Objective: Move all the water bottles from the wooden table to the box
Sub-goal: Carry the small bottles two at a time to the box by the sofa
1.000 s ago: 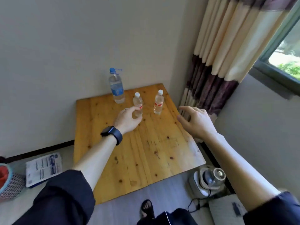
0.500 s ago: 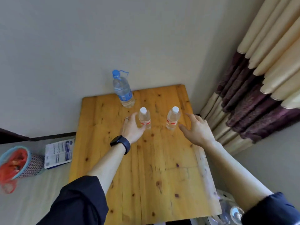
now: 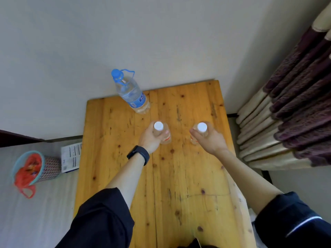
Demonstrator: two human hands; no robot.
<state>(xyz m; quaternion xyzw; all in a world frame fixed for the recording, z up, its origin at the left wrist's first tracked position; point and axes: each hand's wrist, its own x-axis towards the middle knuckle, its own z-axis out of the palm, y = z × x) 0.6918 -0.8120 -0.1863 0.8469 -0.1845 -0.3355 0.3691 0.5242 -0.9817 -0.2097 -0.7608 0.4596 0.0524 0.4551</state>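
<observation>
Left hand [image 3: 150, 138] wrapped around left bottle [image 3: 162, 134], right hand [image 3: 208, 138] around right bottle [image 3: 200, 131], both upright mid-surface [image 3: 188, 176]. Big bottle [image 3: 130, 93] at far edge against wall [image 3: 161, 42]. Curtain [image 3: 295, 104] close beside right edge; near half bare.

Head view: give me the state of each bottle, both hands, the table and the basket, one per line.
Large blue-capped bottle: upright on the table, capped, untouched.
Left small bottle: upright, white cap on, gripped by the left hand.
Right small bottle: upright, white cap on, gripped by the right hand.
Wooden table: all three bottles on or just above it.
Basket: on the floor, red bag inside.
Box: not in view.
</observation>
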